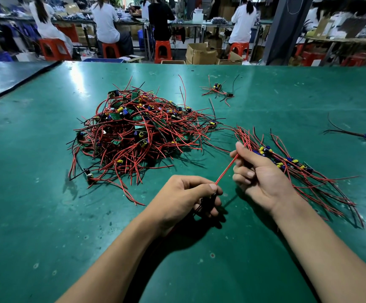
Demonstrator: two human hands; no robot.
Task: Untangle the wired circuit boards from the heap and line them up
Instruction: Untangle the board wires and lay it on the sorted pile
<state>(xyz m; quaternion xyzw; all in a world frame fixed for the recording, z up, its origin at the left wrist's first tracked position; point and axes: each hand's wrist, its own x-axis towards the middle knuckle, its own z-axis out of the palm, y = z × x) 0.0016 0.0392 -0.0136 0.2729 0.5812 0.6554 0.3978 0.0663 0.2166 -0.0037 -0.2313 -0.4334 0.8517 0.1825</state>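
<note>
Wired circuit boards (138, 132) heaped mid-frame; left hand (188, 193) and right hand (260, 171) fingers pinch one red wire (225, 171) taut. Next, probably: lay it beside the row (291, 160) at right.

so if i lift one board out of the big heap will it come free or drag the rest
Probably drags neighbours: the heap is a dense mesh of crossing wires. The wires look floppy, curving loosely on the table, yet the red wire runs straight between the left hand and right hand. Boards look small, so likely light.
</note>
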